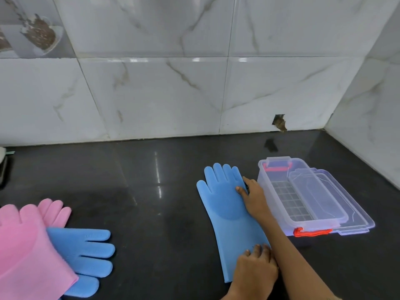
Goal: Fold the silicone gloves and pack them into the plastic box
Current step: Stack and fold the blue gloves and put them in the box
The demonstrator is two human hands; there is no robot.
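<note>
Beside the plastic box (303, 198), the right hand (252, 197) pinched the blue glove's (225, 202) edge; the left hand (255, 267) gripped its cuff. Folding it squarely would have suited packing.

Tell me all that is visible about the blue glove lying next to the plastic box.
The blue glove looks like soft silicone, with a round patch of fine bristles on its palm. It lies flat and unfolded on the dark counter, fingers toward the tiled wall, cuff toward the person, just left of the plastic box. The right hand grips its right edge near the fingers; the left hand rests on the cuff.
</note>
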